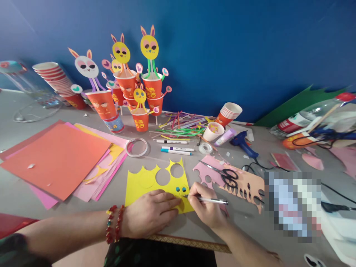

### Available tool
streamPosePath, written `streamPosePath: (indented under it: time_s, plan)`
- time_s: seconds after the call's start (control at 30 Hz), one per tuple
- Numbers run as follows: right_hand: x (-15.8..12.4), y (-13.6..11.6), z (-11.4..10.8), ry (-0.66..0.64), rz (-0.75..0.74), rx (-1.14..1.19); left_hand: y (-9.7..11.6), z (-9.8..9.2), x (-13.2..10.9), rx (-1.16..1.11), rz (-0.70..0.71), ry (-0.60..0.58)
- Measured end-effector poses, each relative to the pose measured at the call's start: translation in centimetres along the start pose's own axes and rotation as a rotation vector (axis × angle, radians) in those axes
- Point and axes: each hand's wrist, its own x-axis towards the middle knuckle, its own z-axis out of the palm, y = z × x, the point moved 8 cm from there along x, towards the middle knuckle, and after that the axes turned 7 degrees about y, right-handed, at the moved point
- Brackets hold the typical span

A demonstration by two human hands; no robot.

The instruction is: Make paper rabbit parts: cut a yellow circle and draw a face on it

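Observation:
My left hand [150, 213] lies flat on a sheet of yellow paper [137, 189], fingers stretched out toward the right. The sheet has round holes and a scalloped top edge, and two small blue-and-black eyes [180, 189] are on its right part. In my right hand [207, 211] is a slim pen [215, 201], gripped between the fingers, its tip at the paper just below the eyes. Right of the yellow sheet, black-handled scissors [229, 178] rest on cut-out pink paper [207, 168] and peach paper [253, 180].
Red paper cups [140, 120] with paper rabbit figures stand at the back. Coloured sheets [58, 159] are piled at left. Markers [176, 149], a tape roll [136, 147], thin colourful strips [180, 126] and a blue glue gun [244, 144] lie beyond the yellow paper. A bottle [308, 115] lies at right.

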Motion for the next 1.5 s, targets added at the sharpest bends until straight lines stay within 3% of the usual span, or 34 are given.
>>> streamPosePath:
  time_s: [0.8,1.5]
  plan:
    - [-0.16,0.49,-0.51,0.066,0.032,0.055,0.10,-0.18,0.08,0.004,0.002,0.016]
    - [-0.03,0.31,-0.03,0.022,0.023,0.016,0.07,-0.13,0.13,0.011,0.008,0.016]
